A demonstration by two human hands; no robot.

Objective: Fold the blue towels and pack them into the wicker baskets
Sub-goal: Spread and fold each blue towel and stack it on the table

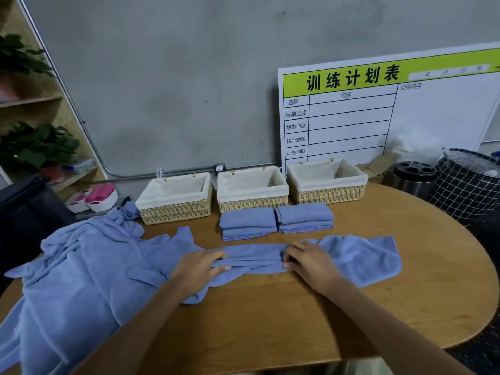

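A blue towel (359,259) lies stretched and bunched across the middle of the wooden table (297,315). My left hand (198,269) grips its bunched middle, and my right hand (311,262) pinches the cloth a short way to the right. A heap of loose blue towels (81,272) covers the table's left side. Two stacks of folded blue towels (247,223) (305,217) sit in front of the baskets. Three wicker baskets with white lining stand in a row at the back: left (176,198), middle (253,189), right (326,182). All three look empty.
A white board with a green header (378,109) leans on the wall behind the right basket. A metal canister (414,180) and a black grid-pattern hamper (468,185) stand at the right. Pink and white items (94,200) and a plant shelf (35,147) are at the left.
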